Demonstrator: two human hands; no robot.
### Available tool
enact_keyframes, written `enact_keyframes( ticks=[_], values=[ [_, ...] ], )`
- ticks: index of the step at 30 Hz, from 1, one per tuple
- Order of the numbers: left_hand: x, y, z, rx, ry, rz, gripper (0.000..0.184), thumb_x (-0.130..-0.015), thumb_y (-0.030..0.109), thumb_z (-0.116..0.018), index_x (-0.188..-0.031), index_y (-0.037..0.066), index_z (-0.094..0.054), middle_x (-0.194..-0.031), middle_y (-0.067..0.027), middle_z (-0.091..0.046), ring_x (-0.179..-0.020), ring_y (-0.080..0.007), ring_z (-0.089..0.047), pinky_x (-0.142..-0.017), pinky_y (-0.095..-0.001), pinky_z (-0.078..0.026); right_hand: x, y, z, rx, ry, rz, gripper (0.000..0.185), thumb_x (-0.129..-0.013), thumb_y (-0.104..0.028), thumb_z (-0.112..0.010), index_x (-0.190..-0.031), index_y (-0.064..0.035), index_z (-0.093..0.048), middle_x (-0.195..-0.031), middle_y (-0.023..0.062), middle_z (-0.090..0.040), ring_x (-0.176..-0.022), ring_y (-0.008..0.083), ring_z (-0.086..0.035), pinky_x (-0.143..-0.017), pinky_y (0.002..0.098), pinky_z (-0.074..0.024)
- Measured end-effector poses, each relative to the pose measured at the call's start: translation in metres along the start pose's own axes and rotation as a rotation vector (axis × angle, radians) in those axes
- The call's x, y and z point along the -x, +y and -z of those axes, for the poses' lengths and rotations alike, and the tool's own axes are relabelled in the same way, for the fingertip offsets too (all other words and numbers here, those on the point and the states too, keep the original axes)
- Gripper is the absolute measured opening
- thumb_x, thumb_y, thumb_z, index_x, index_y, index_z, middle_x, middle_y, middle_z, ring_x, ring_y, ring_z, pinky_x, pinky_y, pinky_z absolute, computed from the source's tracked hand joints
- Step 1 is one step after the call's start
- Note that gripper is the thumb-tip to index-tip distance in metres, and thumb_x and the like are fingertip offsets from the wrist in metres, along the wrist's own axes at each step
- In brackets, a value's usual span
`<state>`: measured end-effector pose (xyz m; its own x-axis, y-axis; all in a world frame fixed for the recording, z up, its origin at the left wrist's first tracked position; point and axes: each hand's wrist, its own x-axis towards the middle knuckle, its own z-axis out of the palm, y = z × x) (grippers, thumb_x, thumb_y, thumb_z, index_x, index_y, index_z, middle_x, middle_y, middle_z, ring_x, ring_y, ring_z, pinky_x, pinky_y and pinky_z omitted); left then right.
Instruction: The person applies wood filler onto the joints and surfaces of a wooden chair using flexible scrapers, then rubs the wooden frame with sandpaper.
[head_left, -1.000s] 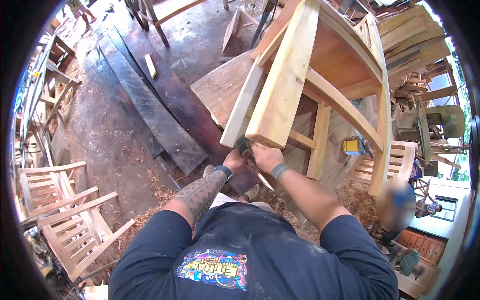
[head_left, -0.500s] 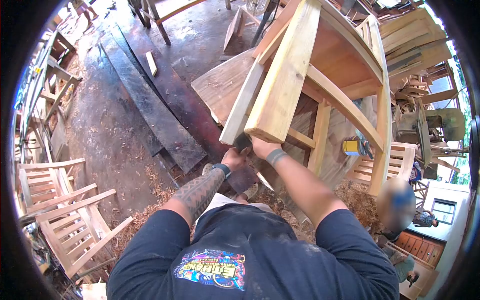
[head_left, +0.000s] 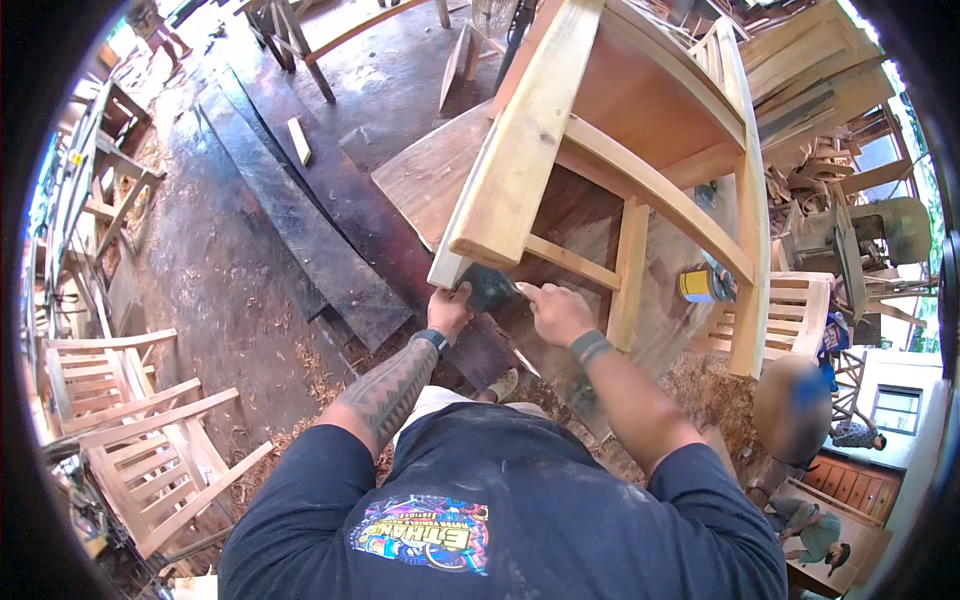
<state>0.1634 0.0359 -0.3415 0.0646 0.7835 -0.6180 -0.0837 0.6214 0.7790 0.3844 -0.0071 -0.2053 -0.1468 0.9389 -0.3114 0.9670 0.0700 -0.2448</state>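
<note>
My left hand [head_left: 450,311] is closed on the edge of a dark flat piece [head_left: 490,288], just below the end of a wooden chair's thick armrest [head_left: 520,150]. What that piece is, I cannot make out. To its right, my right hand [head_left: 562,314] is closed, its fingers pinched around a slim thing whose pale tip points at the dark piece. The unfinished chair lies tipped, with its armrest end above both hands. A pale wooden strip [head_left: 447,268] shows along the armrest's left side.
A can with a yellow label [head_left: 700,284] stands beside the chair's legs. Slatted chairs [head_left: 150,460] are at the left, another [head_left: 785,310] at the right. Dark boards [head_left: 300,220] lie on the floor among wood shavings. Other people [head_left: 815,530] are at the lower right.
My right hand has come out from under the armrest end and moved right, apart from my left hand. The dark piece now shows more. The chair has shifted left in view.
</note>
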Motion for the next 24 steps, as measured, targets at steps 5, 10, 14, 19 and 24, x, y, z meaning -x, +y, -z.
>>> enact_keyframes(
  ticks=[5,10,14,19,24],
  values=[
    [0.034,-0.023,-0.015,0.275,0.045,-0.047,0.013,-0.105,0.017,-0.066,-0.109,0.008,-0.058,-0.083,-0.0023,-0.065,-0.068,-0.0150,-0.064,-0.056,-0.0304,-0.052,-0.017,-0.011,-0.035,0.083,0.230,0.212,0.039,-0.095,-0.018,-0.053,-0.131,-0.0169,-0.068,-0.124,0.0051,-0.064,-0.112,0.0280,-0.060,-0.092,0.0455,-0.0496],
    [0.036,-0.007,-0.013,0.037,-0.085,0.021,0.012,-0.104,0.018,-0.066,-0.108,0.008,-0.063,-0.078,-0.0018,-0.063,-0.059,-0.0141,-0.060,-0.049,-0.0318,-0.047,-0.023,-0.024,-0.055,0.194,0.324,0.372,0.032,-0.095,-0.022,-0.054,-0.121,-0.0136,-0.070,-0.119,0.0034,-0.065,-0.109,0.0254,-0.059,-0.086,0.0434,-0.0474],
    [0.009,-0.015,-0.008,-0.158,-0.126,0.096,0.024,-0.101,0.025,-0.070,-0.108,0.004,-0.063,-0.072,-0.0044,-0.063,-0.054,-0.0152,-0.058,-0.048,-0.0344,-0.047,-0.027,-0.029,-0.058,0.279,0.293,0.305,0.027,-0.094,-0.023,-0.055,-0.115,-0.0145,-0.070,-0.113,0.0036,-0.065,-0.103,0.0253,-0.058,-0.082,0.0437,-0.0457],
    [0.018,0.004,-0.009,-0.343,-0.141,0.080,0.046,-0.097,0.041,-0.073,-0.111,-0.002,-0.064,-0.086,-0.0178,-0.072,-0.073,-0.0289,-0.071,-0.065,-0.0431,-0.055,-0.068,-0.019,-0.054,0.260,0.230,0.234,0.021,-0.095,-0.023,-0.055,-0.109,-0.0157,-0.068,-0.109,0.0036,-0.062,-0.100,0.0259,-0.059,-0.081,0.0466,-0.0454],
    [-0.032,-0.059,-0.008,-0.506,-0.087,0.015,0.063,-0.095,0.053,-0.072,-0.114,-0.006,-0.063,-0.110,-0.0331,-0.070,-0.110,-0.0472,-0.068,-0.091,-0.0493,-0.053,-0.042,-0.013,-0.053,0.404,0.203,0.346,0.021,-0.095,-0.023,-0.054,-0.108,-0.0156,-0.068,-0.109,0.0036,-0.063,-0.101,0.0249,-0.059,-0.080,0.0477,-0.0456]
  ],
)
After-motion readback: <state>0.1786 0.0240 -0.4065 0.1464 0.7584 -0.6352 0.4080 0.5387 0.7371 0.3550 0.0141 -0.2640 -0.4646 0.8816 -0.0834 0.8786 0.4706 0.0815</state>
